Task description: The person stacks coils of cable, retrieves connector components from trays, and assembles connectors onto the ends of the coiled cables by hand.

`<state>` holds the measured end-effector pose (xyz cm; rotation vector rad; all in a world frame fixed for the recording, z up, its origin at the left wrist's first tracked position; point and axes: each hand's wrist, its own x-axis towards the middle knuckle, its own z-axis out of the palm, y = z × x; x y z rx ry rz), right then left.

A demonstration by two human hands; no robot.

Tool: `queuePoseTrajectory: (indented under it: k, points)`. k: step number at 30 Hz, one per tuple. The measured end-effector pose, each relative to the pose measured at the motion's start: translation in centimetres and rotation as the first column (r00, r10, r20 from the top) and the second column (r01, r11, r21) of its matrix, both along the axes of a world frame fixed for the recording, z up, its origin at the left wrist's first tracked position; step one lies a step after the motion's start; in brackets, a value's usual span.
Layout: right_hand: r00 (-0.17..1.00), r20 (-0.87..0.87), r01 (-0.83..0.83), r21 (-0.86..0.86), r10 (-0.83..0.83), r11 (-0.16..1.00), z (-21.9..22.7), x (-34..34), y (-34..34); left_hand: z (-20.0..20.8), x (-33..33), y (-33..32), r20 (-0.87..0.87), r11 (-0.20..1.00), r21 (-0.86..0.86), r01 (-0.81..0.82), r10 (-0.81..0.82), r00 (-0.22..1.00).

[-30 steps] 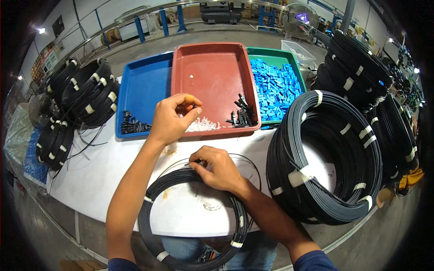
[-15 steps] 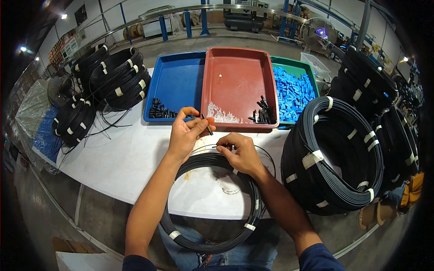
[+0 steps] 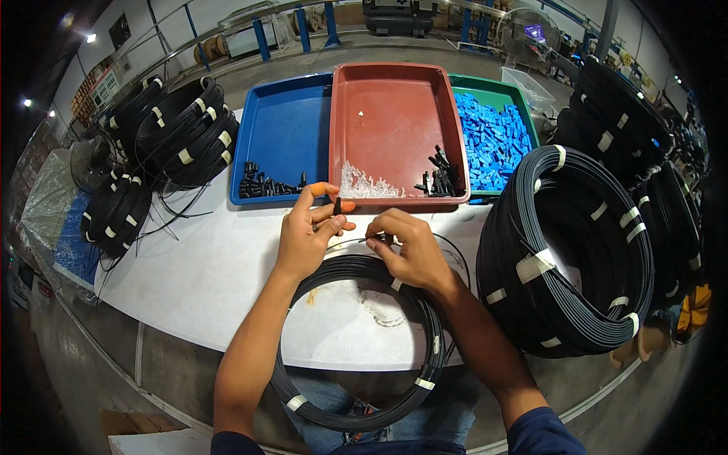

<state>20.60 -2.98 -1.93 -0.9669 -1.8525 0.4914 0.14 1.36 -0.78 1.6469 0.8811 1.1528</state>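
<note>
the big white table (image 3: 205, 273) holds my black cable coil (image 3: 356, 341), right in front of me. my right hand (image 3: 409, 250) pinches the cable's end. my left hand (image 3: 307, 239) pinches a tiny black cap (image 3: 337, 205).

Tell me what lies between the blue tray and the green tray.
In the head view, the red tray sits between the blue tray and the green tray, holding clear small parts and black parts.

cable end hidden under right hand (image 3: 413, 254), coil (image 3: 356, 341) bottom over table edge
</note>
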Motion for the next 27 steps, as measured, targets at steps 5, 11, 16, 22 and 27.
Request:
queuePoseTrajectory:
  k: [5,11,16,22,27]
  points:
    - [0.999,-0.053,-0.007,0.037,0.008,0.999,0.2,0.4,0.3,0.6,0.0,-0.5,-0.098,0.998,0.003,0.055,-0.055,0.994]
    - [1.000,-0.013,0.024,-0.008,-0.024,1.000,0.4,0.5,0.0,0.6,-0.1,-0.5,-0.080,0.995,0.070,0.067,-0.061,0.995]
    - [0.998,-0.051,0.035,-0.030,-0.036,0.999,0.7,0.4,-0.3,0.2,-0.6,-0.6,-0.120,0.997,0.034,0.064,-0.060,0.991]
    - [0.985,-0.152,0.074,-0.062,-0.083,0.995,0.6,0.5,-0.2,0.6,0.0,-1.2,-0.245,0.936,0.351,0.024,0.067,0.967]
    - [0.976,-0.203,0.058,-0.115,-0.081,0.992,0.3,0.3,-0.2,0.6,-0.1,-1.5,-0.323,0.927,0.367,0.084,0.042,0.946]
